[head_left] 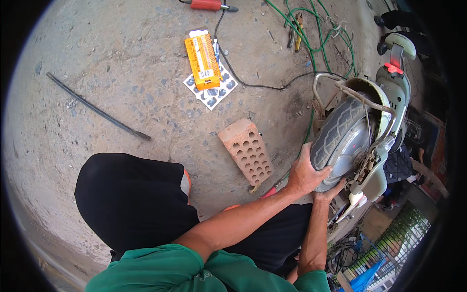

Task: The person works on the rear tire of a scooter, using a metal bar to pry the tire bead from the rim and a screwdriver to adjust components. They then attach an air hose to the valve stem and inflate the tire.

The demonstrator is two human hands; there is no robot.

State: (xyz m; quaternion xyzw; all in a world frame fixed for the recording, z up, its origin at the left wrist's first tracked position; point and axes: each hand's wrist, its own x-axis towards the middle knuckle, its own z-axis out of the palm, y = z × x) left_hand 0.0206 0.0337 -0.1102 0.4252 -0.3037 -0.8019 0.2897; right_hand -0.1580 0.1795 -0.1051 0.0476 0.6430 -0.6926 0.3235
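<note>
1. While the person crouches on the concrete ground (121,87), both hands meet at the wheel (340,141) of a pale green scooter (394,97) lying on its side at the right of the view.
2. The left hand (304,173) lies over the lower rim of the grooved grey tyre (331,129), fingers curled and clamped on the tread.
3. The right hand (331,192) sits underneath the wheel, its fingers pressed up against the metal hub; whether they are apart or together I cannot tell.
4. An orange, oblong box (202,59) rests closed on a sheet of dark round patches (211,92); what the box holds is hidden.
5. A reddish clay brick (247,150), pierced with rows of round holes, lies just beside the left forearm.
6. A long, thin black strip (97,111) lies well apart to the left.
7. Green wire (311,34) loops loosely near a black cable (253,83), pliers (296,30) and a red-handled tool (206,5).
</note>
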